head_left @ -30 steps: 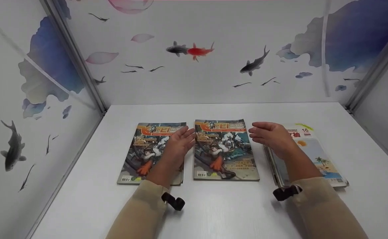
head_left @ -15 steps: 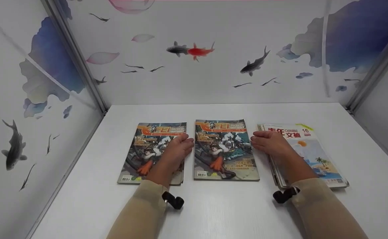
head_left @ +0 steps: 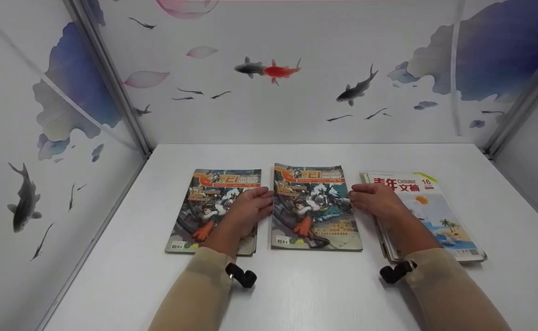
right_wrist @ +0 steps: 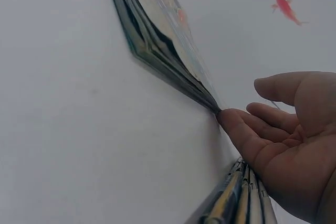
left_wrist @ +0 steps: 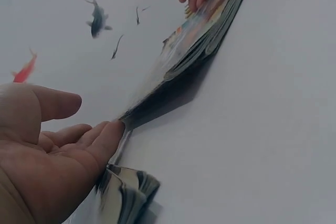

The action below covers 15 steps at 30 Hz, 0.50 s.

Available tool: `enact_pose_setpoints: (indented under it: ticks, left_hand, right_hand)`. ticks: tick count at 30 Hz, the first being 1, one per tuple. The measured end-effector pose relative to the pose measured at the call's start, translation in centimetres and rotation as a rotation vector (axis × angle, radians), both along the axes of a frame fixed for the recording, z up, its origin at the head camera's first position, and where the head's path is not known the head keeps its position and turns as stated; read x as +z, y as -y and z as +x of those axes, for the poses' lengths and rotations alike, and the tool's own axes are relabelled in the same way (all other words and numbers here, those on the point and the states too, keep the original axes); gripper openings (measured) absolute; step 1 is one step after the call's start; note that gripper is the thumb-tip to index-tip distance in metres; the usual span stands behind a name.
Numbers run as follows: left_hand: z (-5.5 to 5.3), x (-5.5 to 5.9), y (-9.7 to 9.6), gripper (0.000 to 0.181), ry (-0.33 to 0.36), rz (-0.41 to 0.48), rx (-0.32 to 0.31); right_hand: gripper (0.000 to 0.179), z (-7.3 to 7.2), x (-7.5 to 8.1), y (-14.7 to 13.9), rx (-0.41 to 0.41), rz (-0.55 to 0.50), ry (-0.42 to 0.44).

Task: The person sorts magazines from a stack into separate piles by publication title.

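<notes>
Both hands are at the sides of the middle magazine stack (head_left: 315,211), topped by a cover with a figure in orange. My left hand (head_left: 246,211) has its fingertips under the stack's left edge, the thumb held apart above. On the opposite side, the fingertips of my right hand (head_left: 381,202) meet the right edge, thumb likewise free. In the left wrist view the magazine stack (left_wrist: 197,51) slants, with a dark shadow beneath its near corner. From the right wrist, the stack (right_wrist: 152,45) shows several layered page edges bending up towards the right fingertips (right_wrist: 226,115).
A second stack with the same cover (head_left: 195,216) lies at the left, partly behind the left hand. At the right is a stack with a beach-scene cover (head_left: 439,220), partly under the right forearm. A white table (head_left: 315,294) carries everything, with painted walls (head_left: 324,105) around it.
My fingertips have come in from both sides and down to the middle stack's edges. The stack's upper left corner now sits slightly raised. The outer stacks stay in place.
</notes>
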<state>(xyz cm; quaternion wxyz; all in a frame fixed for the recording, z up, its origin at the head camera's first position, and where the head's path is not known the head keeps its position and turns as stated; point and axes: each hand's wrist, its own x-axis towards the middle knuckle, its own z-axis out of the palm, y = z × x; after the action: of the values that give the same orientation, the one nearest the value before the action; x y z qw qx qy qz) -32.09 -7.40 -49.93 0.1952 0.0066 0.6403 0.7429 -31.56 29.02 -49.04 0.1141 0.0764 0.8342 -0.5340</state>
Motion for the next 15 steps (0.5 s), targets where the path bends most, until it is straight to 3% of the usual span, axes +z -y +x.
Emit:
enact_pose_setpoints:
  ticks: [5, 15]
  left_hand:
    - [-0.13, -0.09, -0.2, 0.06, 0.01, 0.028, -0.019]
    - [-0.06, -0.04, -0.39, 0.055, 0.014, -0.194, -0.116]
  right_hand:
    - [0.064, 0.48, -0.01, -0.24, 0.016, -0.039, 0.0]
    - [0.064, 0.37, -0.33, -0.53, 0.02, -0.07, 0.004]
